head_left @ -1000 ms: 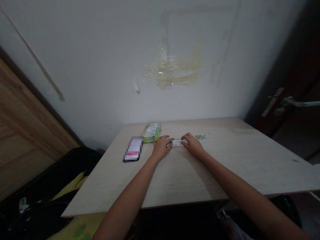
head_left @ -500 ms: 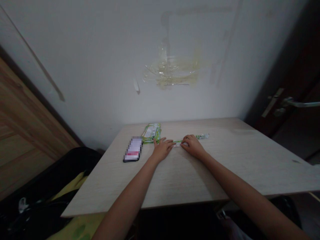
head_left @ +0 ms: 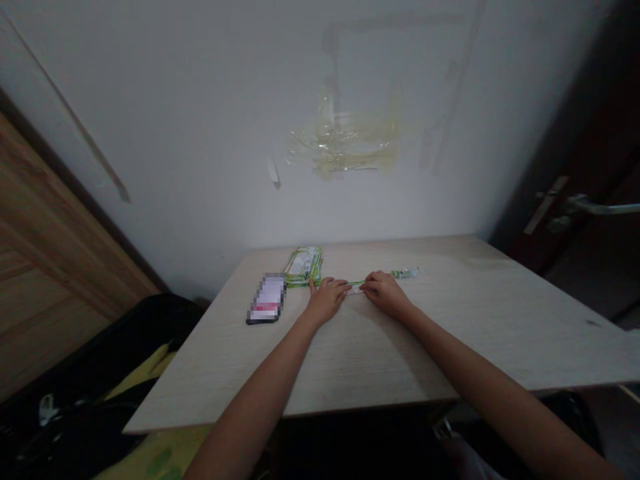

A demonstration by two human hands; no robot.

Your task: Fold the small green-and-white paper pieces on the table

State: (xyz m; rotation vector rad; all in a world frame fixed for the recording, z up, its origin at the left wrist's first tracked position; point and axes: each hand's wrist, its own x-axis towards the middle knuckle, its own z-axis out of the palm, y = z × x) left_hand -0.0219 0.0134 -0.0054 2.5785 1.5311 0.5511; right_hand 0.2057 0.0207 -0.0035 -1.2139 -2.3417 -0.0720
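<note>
A narrow folded green-and-white plastic wrapper [head_left: 356,289] lies across the table between my hands. My left hand [head_left: 326,300] is palm down, its thumb and index finger closed on the wrapper's left part while the other fingers spread outward. My right hand [head_left: 387,292] has bent fingers pressed together on the wrapper a little further right. Beyond my right hand the strip's end [head_left: 406,273] sticks out. Just past my left fingertips lies a flat stack of green-and-white wrappers [head_left: 304,263]. Fingers cover much of the strip's middle.
A phone [head_left: 267,299] with a blurred screen lies left of my left hand. The pale wooden table [head_left: 360,360] meets a wall [head_left: 210,133] with peeling tape [head_left: 350,143]. A door handle [head_left: 600,207] is at right, and dark bags [head_left: 165,320] sit at left.
Both hands stay on the wrapper in nearly the same place. My left fingers have shifted very slightly to the right along it.
</note>
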